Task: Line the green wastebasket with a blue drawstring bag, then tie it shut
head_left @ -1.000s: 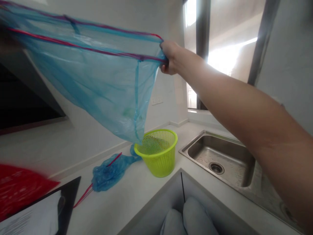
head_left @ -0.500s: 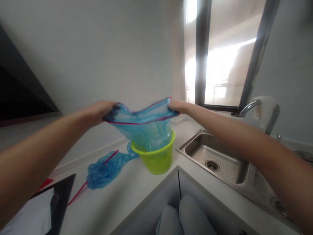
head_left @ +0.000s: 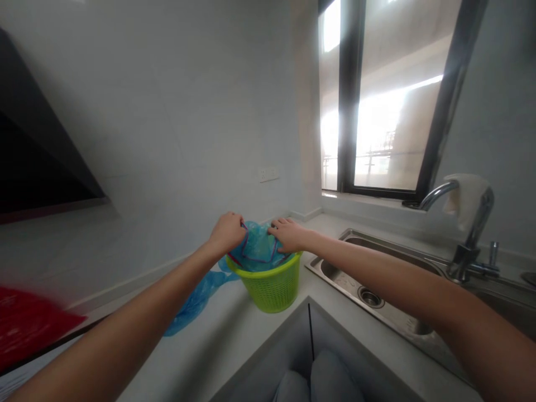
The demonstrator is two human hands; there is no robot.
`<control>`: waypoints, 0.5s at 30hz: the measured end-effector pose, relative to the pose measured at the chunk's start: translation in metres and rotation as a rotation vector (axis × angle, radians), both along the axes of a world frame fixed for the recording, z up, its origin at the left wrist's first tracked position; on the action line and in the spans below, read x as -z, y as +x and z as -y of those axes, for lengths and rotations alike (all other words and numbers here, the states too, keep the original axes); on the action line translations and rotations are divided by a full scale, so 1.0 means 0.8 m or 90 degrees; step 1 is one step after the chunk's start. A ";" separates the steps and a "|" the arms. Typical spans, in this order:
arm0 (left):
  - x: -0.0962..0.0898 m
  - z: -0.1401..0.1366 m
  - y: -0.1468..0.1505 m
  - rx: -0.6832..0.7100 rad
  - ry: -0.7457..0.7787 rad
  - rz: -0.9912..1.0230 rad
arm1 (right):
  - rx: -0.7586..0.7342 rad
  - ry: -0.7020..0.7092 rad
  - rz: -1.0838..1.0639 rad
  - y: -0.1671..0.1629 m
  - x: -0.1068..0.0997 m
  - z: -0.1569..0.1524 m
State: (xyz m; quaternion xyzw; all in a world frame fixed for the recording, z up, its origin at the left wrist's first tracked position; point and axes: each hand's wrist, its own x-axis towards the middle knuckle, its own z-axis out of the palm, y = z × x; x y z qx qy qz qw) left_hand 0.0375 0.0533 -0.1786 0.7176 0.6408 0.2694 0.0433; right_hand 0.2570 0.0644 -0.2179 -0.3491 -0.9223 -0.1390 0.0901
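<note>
The blue bag (head_left: 257,248) is being held inside the green basket (head_left: 270,285) on the counter (head_left: 218,349), its hem pinched by the left hand (head_left: 228,231) and right hand (head_left: 288,234). The hem is best being stretched evenly over the rim.

You're handling thin, translucent blue plastic film: the bag (head_left: 257,248), crinkled and faintly glossy. It sits in a lime basket (head_left: 272,285) of matt moulded plastic mesh. A second crumpled blue bag (head_left: 196,298) lies on the smooth, pale, stone-like counter (head_left: 218,346). The sink (head_left: 377,290) is brushed steel; the tap (head_left: 469,223) is polished, shiny metal.
</note>
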 end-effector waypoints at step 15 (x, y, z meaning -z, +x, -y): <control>0.048 -0.025 0.028 0.178 -0.113 -0.123 | 0.078 -0.501 -0.384 -0.004 -0.007 -0.037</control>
